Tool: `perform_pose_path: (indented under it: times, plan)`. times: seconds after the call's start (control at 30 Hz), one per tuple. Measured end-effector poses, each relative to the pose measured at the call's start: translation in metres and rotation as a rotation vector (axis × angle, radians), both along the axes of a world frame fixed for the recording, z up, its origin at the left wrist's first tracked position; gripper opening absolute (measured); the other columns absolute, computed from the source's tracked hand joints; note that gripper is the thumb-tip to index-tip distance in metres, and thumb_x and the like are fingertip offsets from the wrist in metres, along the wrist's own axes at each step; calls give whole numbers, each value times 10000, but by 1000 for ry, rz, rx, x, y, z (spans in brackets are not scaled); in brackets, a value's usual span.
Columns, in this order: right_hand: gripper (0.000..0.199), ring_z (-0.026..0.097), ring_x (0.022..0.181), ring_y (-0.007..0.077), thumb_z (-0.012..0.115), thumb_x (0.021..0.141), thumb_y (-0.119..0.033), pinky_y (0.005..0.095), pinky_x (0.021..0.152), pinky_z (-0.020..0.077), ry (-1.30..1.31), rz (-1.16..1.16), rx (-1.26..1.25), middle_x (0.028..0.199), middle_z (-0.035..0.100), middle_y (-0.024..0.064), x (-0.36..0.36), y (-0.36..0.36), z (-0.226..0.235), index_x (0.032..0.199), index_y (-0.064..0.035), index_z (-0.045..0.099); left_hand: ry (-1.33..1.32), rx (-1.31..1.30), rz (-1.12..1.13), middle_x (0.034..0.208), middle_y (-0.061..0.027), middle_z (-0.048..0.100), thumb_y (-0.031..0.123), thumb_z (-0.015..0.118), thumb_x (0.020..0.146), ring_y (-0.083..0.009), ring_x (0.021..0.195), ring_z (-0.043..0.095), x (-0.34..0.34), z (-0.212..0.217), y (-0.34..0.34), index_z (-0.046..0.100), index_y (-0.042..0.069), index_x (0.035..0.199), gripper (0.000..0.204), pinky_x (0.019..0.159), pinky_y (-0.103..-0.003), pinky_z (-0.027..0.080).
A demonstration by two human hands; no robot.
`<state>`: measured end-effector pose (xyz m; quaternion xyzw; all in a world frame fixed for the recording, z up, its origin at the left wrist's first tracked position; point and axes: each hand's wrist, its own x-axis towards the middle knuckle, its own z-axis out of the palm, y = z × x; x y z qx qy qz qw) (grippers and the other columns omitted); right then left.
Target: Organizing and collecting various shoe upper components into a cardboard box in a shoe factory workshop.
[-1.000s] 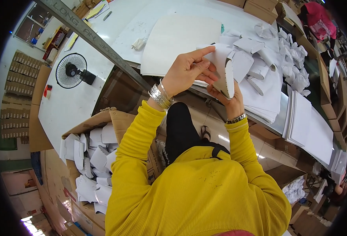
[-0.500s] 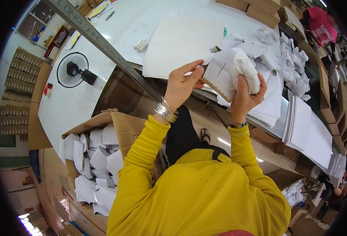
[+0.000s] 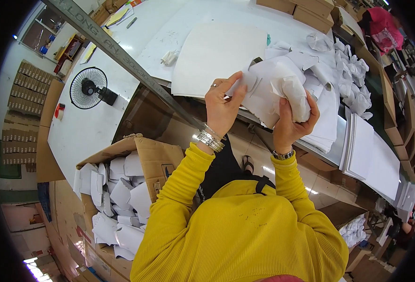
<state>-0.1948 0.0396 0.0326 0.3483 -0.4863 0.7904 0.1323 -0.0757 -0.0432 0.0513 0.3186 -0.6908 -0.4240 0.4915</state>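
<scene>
My left hand (image 3: 225, 103) pinches the left edge of a white card sheet (image 3: 259, 101) with thumb and fingers. The card is held up over the table's near edge, and a small slit or fold shows near my left fingers. My right hand (image 3: 294, 120) is closed round a wad of crumpled white paper (image 3: 296, 98), pressed against the card's right side. Part of the wad hides behind my right fingers and thumb. Just beyond lie a large white sheet (image 3: 217, 56) and several loose white pieces.
Crumpled paper wads (image 3: 355, 84) are heaped at the right, near stacked white sheets (image 3: 362, 150). A carton (image 3: 163, 155) of folded white card pieces stands at my left. A black fan (image 3: 89, 88) sits on the left table, and a metal bar (image 3: 123, 58) slants across. A person (image 3: 385, 30) in pink is at far right.
The card has turned in my hands: its brown lower edge no longer shows and its white face lies more toward me. The wad has tilted, its lower end swinging down along my right hand.
</scene>
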Motion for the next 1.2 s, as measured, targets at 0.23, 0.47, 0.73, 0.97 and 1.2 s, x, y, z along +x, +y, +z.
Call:
perform_pose_path:
  times: [0.23,0.47,0.73,0.97,1.2]
  plan:
    - [507,526,1042,238,713,684,71,348,934,406,119,-28,-28,1148,546,156,2,4,4,1121,-39,480,-62,-198,3,910,-37,545,55,688,760,-69,737,514,-4,1,10,635,67,1120,364,527,-174,435]
    - [538,537,1017,257,708,657,91,354,900,417,127,-74,-3,1120,552,182,4,7,8,1116,-49,463,38,-131,-18,942,-27,519,42,669,788,-61,759,497,-4,-4,16,614,56,1154,371,553,-180,446]
    - [532,540,1008,271,713,653,89,353,887,423,152,-79,-14,1116,545,180,14,2,0,1098,-55,460,770,591,-149,861,40,468,146,599,879,-46,722,453,-7,-10,30,555,85,1228,357,541,-170,389]
    - [523,539,983,289,714,647,85,359,863,428,226,-94,-18,1094,533,191,23,-2,-2,1081,-66,464,888,761,-200,1122,-68,580,173,569,900,-150,1002,535,-18,-9,40,530,61,1209,331,847,-295,460]
    - [546,513,957,319,700,612,70,393,835,417,399,-96,62,1103,528,191,31,2,-14,1078,-89,464,919,718,-35,1041,-64,601,148,601,882,-125,900,561,-24,-14,43,565,54,1128,266,767,-252,489]
